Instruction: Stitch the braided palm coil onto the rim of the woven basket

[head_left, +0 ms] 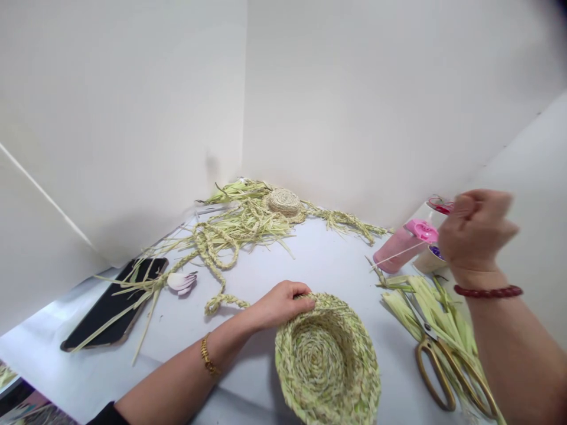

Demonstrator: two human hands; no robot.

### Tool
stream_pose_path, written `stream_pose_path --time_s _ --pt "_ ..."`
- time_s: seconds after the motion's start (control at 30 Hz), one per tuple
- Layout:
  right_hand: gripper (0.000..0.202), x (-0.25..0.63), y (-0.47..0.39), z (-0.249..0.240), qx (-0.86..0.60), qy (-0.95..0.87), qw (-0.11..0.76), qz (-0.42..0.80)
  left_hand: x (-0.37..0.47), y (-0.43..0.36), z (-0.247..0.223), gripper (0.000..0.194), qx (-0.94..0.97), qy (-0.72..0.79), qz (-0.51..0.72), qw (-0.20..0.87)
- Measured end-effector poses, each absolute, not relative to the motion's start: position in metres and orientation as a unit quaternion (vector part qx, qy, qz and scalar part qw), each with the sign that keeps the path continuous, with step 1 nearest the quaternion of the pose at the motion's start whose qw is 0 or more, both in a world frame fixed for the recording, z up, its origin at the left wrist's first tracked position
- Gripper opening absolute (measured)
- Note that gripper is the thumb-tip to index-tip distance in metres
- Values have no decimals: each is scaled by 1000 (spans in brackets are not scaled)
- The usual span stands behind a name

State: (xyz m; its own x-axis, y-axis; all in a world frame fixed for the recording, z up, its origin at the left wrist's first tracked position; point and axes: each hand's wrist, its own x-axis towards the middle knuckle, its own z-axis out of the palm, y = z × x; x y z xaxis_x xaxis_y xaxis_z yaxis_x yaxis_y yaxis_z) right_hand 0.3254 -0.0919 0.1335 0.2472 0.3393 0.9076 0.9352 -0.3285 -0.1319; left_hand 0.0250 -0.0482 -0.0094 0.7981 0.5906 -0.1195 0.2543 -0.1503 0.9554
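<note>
A round woven straw basket-like piece (319, 360) is tilted with its hollow side toward me at the front centre. My left hand (283, 304) grips its upper left rim, thumb on the near face. Raised at the right, my right hand (476, 230) has its fingers curled together; what they hold, if anything, is too small to make out. A thin pale line runs left from near that hand, past the pink cup. From the piece's far left side, a braided strand (217, 260) appears to extend over the table toward loose straw ends.
A small woven hat (284, 203) sits among straw at the back. Scissors (432, 348) lie on husks (425, 301) at right, near a pink cup (398, 248). A black phone (115, 307) and a pale purple-tipped object (181, 283) are at left.
</note>
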Motion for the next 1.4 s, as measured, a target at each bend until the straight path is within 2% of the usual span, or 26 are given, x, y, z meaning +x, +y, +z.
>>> stream_pose_path --time_s 0.07,0.13,0.2,0.23,0.3,0.37,0.47,0.6,0.67,0.87,1.0,1.2,1.4 --pt "41 322 -100 136 -700 -427 403 -407 26 -49 -9 25 742 283 147 590" --pt "33 304 -103 124 -728 -460 409 -303 27 -49 -8 23 738 278 148 597" --pt "25 278 -101 100 -726 -585 356 -62 28 -50 -7 21 733 273 151 604" --pt "25 264 -100 87 -698 -645 303 71 28 -50 -7 21 733 271 152 605" --pt "25 240 -98 62 -652 -681 234 236 29 -50 -7 21 737 269 156 600" --pt "19 225 -97 45 -615 -694 197 317 29 -49 -7 21 744 267 160 592" --pt "13 216 -99 36 -595 -686 208 365 28 -48 -6 21 745 264 163 591" --pt "13 214 -101 37 -596 -660 260 377 28 -49 -6 20 741 260 162 598" --pt "15 213 -100 38 -604 -661 286 342 28 -49 -8 21 741 260 161 598" --pt "15 224 -87 43 -705 -618 349 -19 28 -50 -9 21 744 268 151 592" --pt "16 237 -82 40 -722 -598 332 -104 28 -51 -6 21 754 265 151 582" --pt "16 245 -77 19 -743 -586 304 -109 27 -52 -2 22 752 249 140 594" --pt "20 260 -79 -8 -758 -558 336 32 28 -50 -3 20 763 261 147 573"
